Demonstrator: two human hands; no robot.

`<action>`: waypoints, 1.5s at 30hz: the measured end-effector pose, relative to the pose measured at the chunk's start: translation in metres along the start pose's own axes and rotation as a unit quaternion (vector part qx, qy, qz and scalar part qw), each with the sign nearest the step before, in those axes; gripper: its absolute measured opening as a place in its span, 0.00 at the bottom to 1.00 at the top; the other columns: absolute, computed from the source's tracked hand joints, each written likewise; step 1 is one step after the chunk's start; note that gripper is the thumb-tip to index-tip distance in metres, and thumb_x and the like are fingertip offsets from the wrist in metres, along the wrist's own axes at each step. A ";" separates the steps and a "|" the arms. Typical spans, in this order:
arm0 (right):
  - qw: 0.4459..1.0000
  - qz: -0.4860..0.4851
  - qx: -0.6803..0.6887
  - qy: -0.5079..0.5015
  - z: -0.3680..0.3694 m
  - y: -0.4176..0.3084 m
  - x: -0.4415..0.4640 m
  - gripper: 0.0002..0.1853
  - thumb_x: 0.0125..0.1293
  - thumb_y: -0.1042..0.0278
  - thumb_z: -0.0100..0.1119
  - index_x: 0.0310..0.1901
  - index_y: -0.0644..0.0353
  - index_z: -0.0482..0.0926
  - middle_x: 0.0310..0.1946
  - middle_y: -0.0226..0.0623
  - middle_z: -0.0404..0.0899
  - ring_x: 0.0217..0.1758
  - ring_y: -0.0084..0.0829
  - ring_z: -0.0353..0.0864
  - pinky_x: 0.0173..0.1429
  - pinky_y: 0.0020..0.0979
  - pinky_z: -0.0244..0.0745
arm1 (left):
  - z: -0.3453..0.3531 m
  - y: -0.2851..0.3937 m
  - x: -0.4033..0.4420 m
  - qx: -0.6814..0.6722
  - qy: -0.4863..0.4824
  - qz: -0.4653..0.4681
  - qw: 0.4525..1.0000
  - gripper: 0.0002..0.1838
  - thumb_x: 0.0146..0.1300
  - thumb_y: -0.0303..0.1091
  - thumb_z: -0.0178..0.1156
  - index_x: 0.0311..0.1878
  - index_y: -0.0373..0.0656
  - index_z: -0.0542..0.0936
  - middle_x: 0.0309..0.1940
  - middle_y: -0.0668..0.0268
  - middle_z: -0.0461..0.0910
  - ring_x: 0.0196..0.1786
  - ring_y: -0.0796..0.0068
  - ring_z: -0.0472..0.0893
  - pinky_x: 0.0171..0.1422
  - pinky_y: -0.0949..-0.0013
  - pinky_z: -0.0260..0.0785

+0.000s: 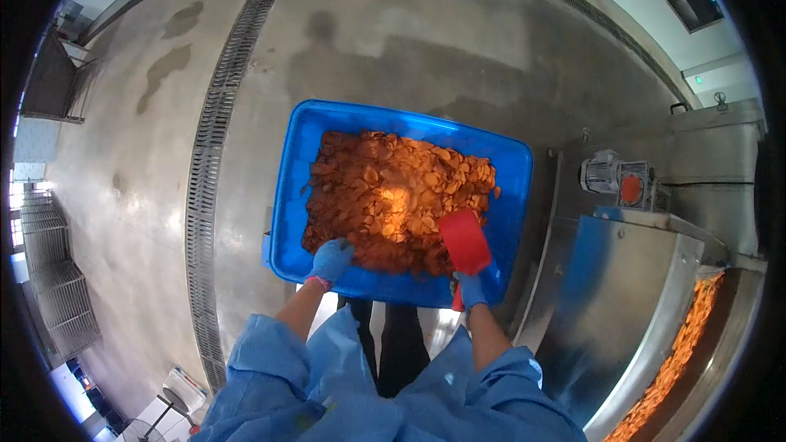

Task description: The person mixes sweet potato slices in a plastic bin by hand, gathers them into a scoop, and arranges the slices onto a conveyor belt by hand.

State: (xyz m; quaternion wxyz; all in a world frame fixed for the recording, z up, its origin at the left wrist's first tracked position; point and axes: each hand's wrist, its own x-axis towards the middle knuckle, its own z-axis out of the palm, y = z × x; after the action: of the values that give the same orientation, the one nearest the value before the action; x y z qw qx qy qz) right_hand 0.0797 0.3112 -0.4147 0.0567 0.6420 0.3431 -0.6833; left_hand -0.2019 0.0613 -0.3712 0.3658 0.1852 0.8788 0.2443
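A large blue tub holds a broad heap of orange slices. My left hand, in a blue glove, rests at the near left of the heap, just inside the tub's near edge; what its fingers hold, if anything, is hidden. At the near right, my gloved right hand is closed round the handle of a red scoop. The scoop's wide blade lies over the right part of the slices.
To the right stands a steel machine with a motor, and a channel of orange pieces runs beside it. A floor drain grate crosses the concrete on the left. Metal racks stand at the far left.
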 end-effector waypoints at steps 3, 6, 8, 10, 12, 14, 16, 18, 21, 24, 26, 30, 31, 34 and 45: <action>0.996 -0.067 -0.027 0.049 0.008 -0.017 0.049 0.05 0.61 0.70 0.58 0.37 0.60 0.74 0.17 0.35 0.74 0.17 0.30 0.75 0.20 0.33 0.72 | 0.012 -0.014 0.061 0.053 0.021 -0.029 0.998 0.24 0.60 0.49 0.58 0.50 0.40 0.82 0.47 0.49 0.82 0.53 0.49 0.79 0.57 0.54 0.72; 0.988 -0.105 -0.076 0.080 0.014 -0.039 0.101 0.09 0.62 0.70 0.58 0.43 0.60 0.73 0.19 0.35 0.75 0.17 0.30 0.76 0.20 0.33 0.72 | 0.007 -0.003 0.114 0.091 -0.004 -0.082 0.993 0.27 0.61 0.51 0.58 0.57 0.42 0.79 0.57 0.49 0.76 0.55 0.49 0.78 0.59 0.54 0.72; 0.981 -0.125 -0.115 0.092 0.023 -0.061 0.135 0.11 0.61 0.70 0.58 0.45 0.60 0.73 0.20 0.35 0.75 0.18 0.31 0.76 0.20 0.33 0.72 | 0.010 -0.007 0.157 0.111 -0.017 -0.111 0.987 0.28 0.62 0.52 0.58 0.60 0.44 0.77 0.62 0.50 0.73 0.57 0.48 0.77 0.59 0.54 0.72; 0.964 -0.199 -0.113 0.133 0.028 -0.068 0.165 0.14 0.61 0.70 0.58 0.48 0.61 0.72 0.24 0.37 0.77 0.18 0.31 0.76 0.22 0.34 0.73 | 0.021 -0.015 0.191 0.156 0.017 -0.066 0.985 0.33 0.63 0.54 0.58 0.68 0.49 0.70 0.70 0.52 0.64 0.63 0.51 0.74 0.63 0.54 0.71; 0.958 -0.199 -0.131 0.159 0.038 -0.071 0.185 0.15 0.61 0.71 0.57 0.49 0.62 0.72 0.25 0.38 0.77 0.19 0.31 0.76 0.22 0.35 0.73 | 0.028 -0.005 0.223 0.198 -0.008 -0.115 0.973 0.37 0.63 0.57 0.57 0.72 0.52 0.65 0.72 0.54 0.61 0.69 0.52 0.68 0.68 0.54 0.67; 0.949 -0.205 -0.148 0.186 0.039 -0.060 0.213 0.16 0.60 0.71 0.57 0.50 0.62 0.72 0.27 0.39 0.78 0.20 0.32 0.77 0.23 0.36 0.73 | 0.035 -0.014 0.261 0.194 -0.006 -0.113 0.975 0.37 0.63 0.57 0.58 0.73 0.54 0.63 0.73 0.57 0.60 0.69 0.51 0.67 0.68 0.54 0.67; 0.924 -0.235 -0.219 0.210 0.033 -0.033 0.233 0.16 0.58 0.74 0.58 0.49 0.62 0.71 0.29 0.39 0.77 0.21 0.33 0.77 0.24 0.35 0.73 | 0.056 -0.034 0.283 0.185 -0.011 -0.112 0.976 0.38 0.63 0.57 0.58 0.73 0.56 0.62 0.74 0.59 0.58 0.69 0.50 0.66 0.69 0.54 0.66; 0.954 -0.184 -0.156 0.179 0.033 -0.042 0.205 0.16 0.57 0.75 0.58 0.49 0.62 0.71 0.28 0.38 0.77 0.22 0.33 0.77 0.24 0.35 0.72 | 0.070 -0.047 0.298 0.206 0.023 -0.108 0.972 0.39 0.60 0.62 0.58 0.72 0.55 0.65 0.74 0.58 0.57 0.69 0.52 0.67 0.69 0.54 0.66; 0.976 -0.127 -0.114 0.134 0.022 0.001 0.203 0.17 0.56 0.77 0.58 0.48 0.61 0.71 0.28 0.36 0.76 0.22 0.31 0.76 0.24 0.34 0.72 | 0.095 -0.040 0.301 0.111 -0.008 -0.158 0.981 0.39 0.58 0.65 0.56 0.69 0.53 0.70 0.75 0.54 0.54 0.70 0.51 0.66 0.70 0.54 0.65; 0.988 -0.072 -0.114 0.078 0.044 0.026 0.181 0.16 0.56 0.78 0.58 0.47 0.61 0.71 0.27 0.35 0.75 0.21 0.28 0.75 0.23 0.32 0.71 | 0.126 -0.047 0.289 0.189 -0.005 -0.149 0.971 0.38 0.58 0.65 0.57 0.66 0.51 0.73 0.74 0.51 0.55 0.68 0.50 0.68 0.68 0.53 0.64; 0.995 -0.029 -0.077 0.065 0.069 0.026 0.157 0.14 0.57 0.75 0.59 0.45 0.61 0.72 0.28 0.33 0.76 0.22 0.27 0.75 0.23 0.32 0.72 | 0.138 -0.052 0.283 0.122 -0.023 -0.150 0.981 0.39 0.57 0.66 0.57 0.66 0.51 0.73 0.72 0.52 0.56 0.64 0.50 0.72 0.67 0.52 0.65; 0.993 0.012 -0.114 0.020 0.085 0.045 0.133 0.13 0.57 0.73 0.61 0.44 0.61 0.72 0.28 0.31 0.76 0.23 0.25 0.74 0.23 0.31 0.72 | 0.142 -0.036 0.234 0.149 -0.111 -0.096 0.978 0.35 0.58 0.65 0.57 0.64 0.55 0.74 0.66 0.50 0.66 0.60 0.49 0.75 0.63 0.53 0.69; 0.993 0.067 -0.097 -0.027 0.085 0.047 0.128 0.14 0.57 0.73 0.62 0.45 0.60 0.72 0.28 0.31 0.75 0.22 0.25 0.74 0.24 0.31 0.71 | 0.145 -0.036 0.228 0.097 -0.124 -0.095 0.983 0.34 0.58 0.64 0.58 0.63 0.57 0.74 0.64 0.50 0.69 0.59 0.50 0.77 0.61 0.54 0.71; 0.981 -0.082 -0.172 0.030 0.067 0.055 0.144 0.16 0.57 0.73 0.65 0.46 0.61 0.73 0.30 0.32 0.77 0.25 0.25 0.76 0.27 0.30 0.73 | 0.139 -0.043 0.218 0.094 0.043 -0.046 0.994 0.32 0.59 0.63 0.58 0.63 0.58 0.74 0.59 0.49 0.74 0.56 0.50 0.78 0.58 0.55 0.73; 0.991 0.084 -0.100 0.028 -0.068 -0.026 0.231 0.21 0.60 0.71 0.61 0.56 0.63 0.72 0.44 0.35 0.79 0.36 0.32 0.78 0.40 0.32 0.75 | 0.111 -0.073 0.270 0.229 0.030 -0.148 0.962 0.39 0.58 0.70 0.55 0.68 0.59 0.70 0.70 0.52 0.60 0.68 0.47 0.66 0.66 0.52 0.67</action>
State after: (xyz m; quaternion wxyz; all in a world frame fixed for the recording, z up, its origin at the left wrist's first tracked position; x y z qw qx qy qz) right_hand 0.0843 0.4519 -0.6116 0.1680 0.6784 0.3562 -0.6202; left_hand -0.3105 0.1707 -0.6296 0.3195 0.1246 0.9392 -0.0145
